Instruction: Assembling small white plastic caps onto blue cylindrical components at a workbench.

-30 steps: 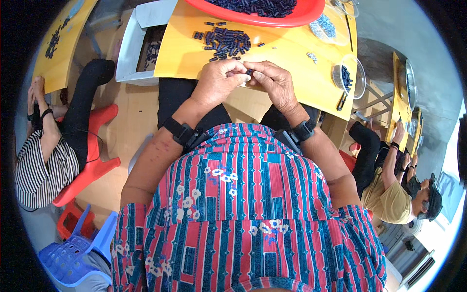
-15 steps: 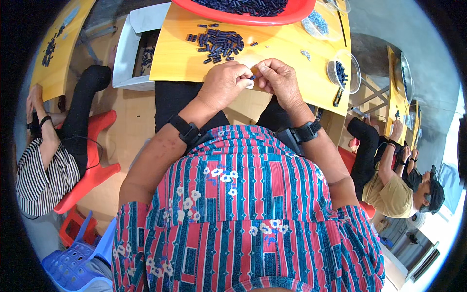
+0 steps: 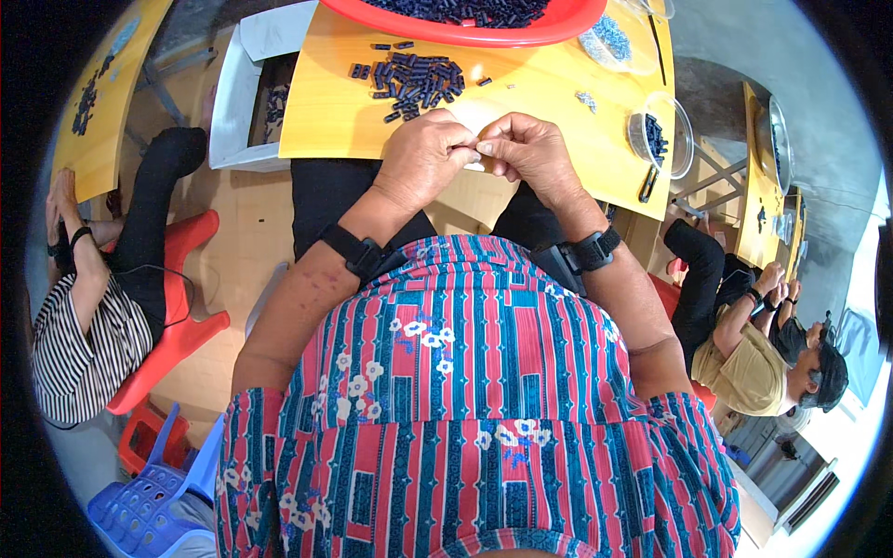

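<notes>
Holding left hand (image 3: 428, 153) and right hand (image 3: 533, 160) close together at the near edge of the yellow counter (image 3: 339, 112), fingers (image 3: 503, 137) of both pinched narrow, tip to tip. Cannot tell what is inside the pinch, hidden there by the fingertips; can make out only a pale sliver (image 3: 475, 166) just below. Wearing a black strap (image 3: 352, 249) on each wrist. Just beyond the left hand, on the counter: a loose pile of small dark tubes (image 3: 420, 79), with a few strays beside it. Behind that, a wide red basin (image 3: 502, 37) full of more. Farther right, a clear tub (image 3: 640, 67) of blue bits, then some pale bits (image 3: 585, 100), then a round tub (image 3: 684, 139) with dark tubes inside. Left of the counter, an open white box (image 3: 234, 102).
</notes>
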Action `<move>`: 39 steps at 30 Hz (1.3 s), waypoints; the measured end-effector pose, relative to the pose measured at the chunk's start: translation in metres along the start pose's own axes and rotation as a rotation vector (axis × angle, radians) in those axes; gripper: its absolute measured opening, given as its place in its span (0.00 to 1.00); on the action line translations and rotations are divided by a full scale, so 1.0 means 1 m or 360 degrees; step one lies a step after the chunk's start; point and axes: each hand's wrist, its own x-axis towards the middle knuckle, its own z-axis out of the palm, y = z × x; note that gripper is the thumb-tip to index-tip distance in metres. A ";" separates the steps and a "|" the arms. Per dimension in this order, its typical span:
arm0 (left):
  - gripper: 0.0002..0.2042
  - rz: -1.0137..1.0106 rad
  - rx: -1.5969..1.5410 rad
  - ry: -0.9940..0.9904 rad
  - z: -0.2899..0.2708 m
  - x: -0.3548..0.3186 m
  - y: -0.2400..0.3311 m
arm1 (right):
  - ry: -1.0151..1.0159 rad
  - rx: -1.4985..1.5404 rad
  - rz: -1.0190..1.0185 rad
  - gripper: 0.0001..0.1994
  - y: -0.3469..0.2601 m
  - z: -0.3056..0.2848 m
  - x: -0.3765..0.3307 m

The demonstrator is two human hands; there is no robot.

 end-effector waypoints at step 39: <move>0.06 0.0174 0.0101 0.0043 -0.013 -0.032 0.021 | -0.0293 -0.0325 -0.0009 0.12 -0.017 0.019 -0.020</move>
